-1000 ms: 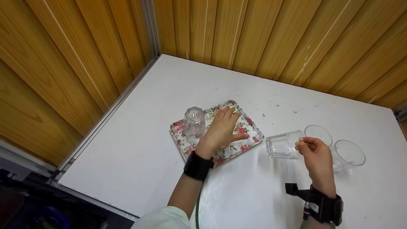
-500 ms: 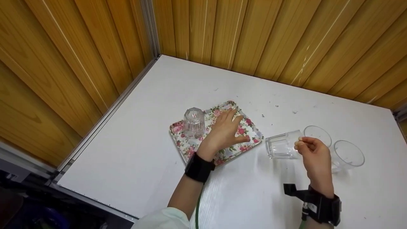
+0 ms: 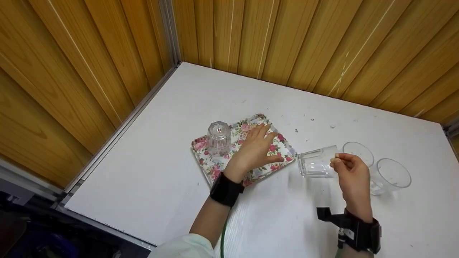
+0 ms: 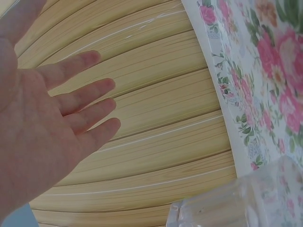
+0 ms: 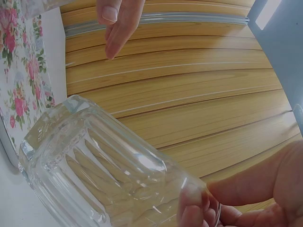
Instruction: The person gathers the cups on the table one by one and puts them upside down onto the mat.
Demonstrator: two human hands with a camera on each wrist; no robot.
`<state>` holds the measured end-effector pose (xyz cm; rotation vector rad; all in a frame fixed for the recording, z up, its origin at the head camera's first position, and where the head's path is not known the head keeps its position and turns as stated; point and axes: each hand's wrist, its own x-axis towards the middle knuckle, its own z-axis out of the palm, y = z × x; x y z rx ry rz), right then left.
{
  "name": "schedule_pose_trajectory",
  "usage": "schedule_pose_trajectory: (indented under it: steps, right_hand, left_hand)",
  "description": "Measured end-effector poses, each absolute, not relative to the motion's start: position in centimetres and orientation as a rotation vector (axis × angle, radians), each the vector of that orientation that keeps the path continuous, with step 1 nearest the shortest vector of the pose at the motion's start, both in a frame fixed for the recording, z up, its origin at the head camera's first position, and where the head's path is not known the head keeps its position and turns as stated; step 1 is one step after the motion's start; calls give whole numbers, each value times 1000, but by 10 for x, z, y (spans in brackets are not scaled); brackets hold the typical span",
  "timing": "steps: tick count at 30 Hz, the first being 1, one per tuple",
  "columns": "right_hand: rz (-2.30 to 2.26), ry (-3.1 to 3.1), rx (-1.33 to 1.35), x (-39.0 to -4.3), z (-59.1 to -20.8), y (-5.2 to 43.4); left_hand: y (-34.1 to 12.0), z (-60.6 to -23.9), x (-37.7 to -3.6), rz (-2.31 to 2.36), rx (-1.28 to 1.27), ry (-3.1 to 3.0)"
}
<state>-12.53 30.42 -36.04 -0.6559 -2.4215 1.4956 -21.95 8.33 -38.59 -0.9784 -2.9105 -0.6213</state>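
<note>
A floral tray (image 3: 212, 168) lies on the white table (image 3: 172, 136). An upside-down ribbed glass (image 3: 218, 138) stands on its left part. My left hand (image 3: 257, 149) rests flat on the tray with straight fingers (image 4: 85, 101), just right of that glass. My right hand (image 3: 349, 172) pinches the rim of a second ribbed glass (image 3: 315, 163), held tipped on its side just right of the tray, base toward it. In the right wrist view this glass (image 5: 99, 165) fills the frame, with the tray (image 5: 26, 71) at left.
Two clear upright cups (image 3: 358, 151) (image 3: 392, 173) stand on the table behind my right hand. Wooden panel walls (image 3: 287, 39) close the back and left sides. The table's front-left edge (image 3: 104, 225) drops off to a dark area.
My right hand has carried the tipped glass slightly left, closer to the tray's right edge. My left hand has shifted a little on the tray.
</note>
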Motion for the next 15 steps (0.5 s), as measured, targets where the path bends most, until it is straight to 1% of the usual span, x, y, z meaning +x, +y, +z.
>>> schedule_pose_trajectory:
  steps: [15]
  right_hand:
    - [1554,-2365,-665,-126,-361,300]
  left_hand:
    - [87,-386,-219,-578,-1029,-2896]
